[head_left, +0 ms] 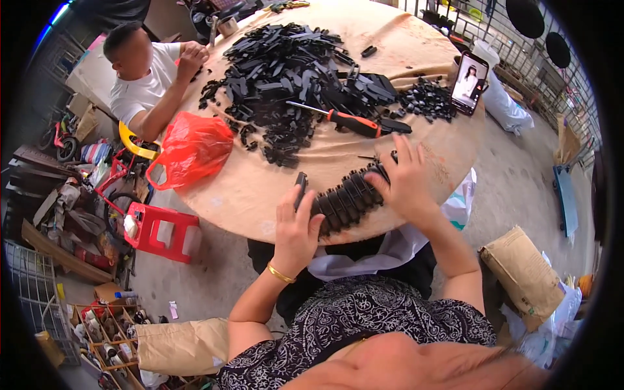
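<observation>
A curved row of black ribbed plastic parts [346, 203] lies at the near edge of the round table, standing side by side. My left hand [294, 227] is closed around its left end, with a slim black piece [300, 187] by the fingertips. Round the right end curls my right hand [408, 179], its thumb against the row. Beyond them lies a screwdriver [354, 122] with a red and black handle, its shaft pointing left. A big heap of loose black plastic pieces [279, 71] covers the table's middle. Smaller black pieces [426, 99] form a pile at the right.
A phone [469, 83] stands upright at the table's right. On the left a red plastic bag [195, 149] rests on the cloth-covered tabletop [234, 208]. Across from it a person [140, 84] sits with raised hands. A red stool [162, 231] and paper sacks [523, 276] are on the floor.
</observation>
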Tool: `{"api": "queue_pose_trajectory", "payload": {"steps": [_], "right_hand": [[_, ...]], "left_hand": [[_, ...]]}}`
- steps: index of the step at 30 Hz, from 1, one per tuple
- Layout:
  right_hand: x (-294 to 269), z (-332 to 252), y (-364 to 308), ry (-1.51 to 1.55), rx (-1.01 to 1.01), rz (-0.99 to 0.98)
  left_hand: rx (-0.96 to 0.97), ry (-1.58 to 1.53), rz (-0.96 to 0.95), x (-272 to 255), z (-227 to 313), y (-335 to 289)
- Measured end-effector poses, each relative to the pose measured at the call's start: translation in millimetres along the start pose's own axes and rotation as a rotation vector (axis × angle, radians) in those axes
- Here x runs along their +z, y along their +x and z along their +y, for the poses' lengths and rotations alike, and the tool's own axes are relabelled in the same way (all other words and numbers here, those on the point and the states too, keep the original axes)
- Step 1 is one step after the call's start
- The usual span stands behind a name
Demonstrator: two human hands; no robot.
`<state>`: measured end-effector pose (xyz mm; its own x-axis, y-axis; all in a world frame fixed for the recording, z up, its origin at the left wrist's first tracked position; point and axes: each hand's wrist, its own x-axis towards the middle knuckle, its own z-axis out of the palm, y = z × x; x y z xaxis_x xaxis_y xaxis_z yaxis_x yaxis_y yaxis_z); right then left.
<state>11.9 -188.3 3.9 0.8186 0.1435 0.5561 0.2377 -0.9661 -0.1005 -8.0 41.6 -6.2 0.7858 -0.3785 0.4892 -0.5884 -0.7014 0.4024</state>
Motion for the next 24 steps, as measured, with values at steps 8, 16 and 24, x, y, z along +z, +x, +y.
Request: {"api": "queue_pose_trajectory", "payload": {"steps": [8,16,24], "right_hand": [[78,-27,105,0.31,-0.281,-0.291],[108,-37,138,0.27,-0.147,-0.392],[52,-37,103,0.947,-0.102,-0.164]], "left_hand": [[-0.294,0.06,0.059,-6,-32,11],[-0.443,-0.182,0.096,-4,-49,23],[-0.73,-1.723,0.102,-6,-67,23]]}}
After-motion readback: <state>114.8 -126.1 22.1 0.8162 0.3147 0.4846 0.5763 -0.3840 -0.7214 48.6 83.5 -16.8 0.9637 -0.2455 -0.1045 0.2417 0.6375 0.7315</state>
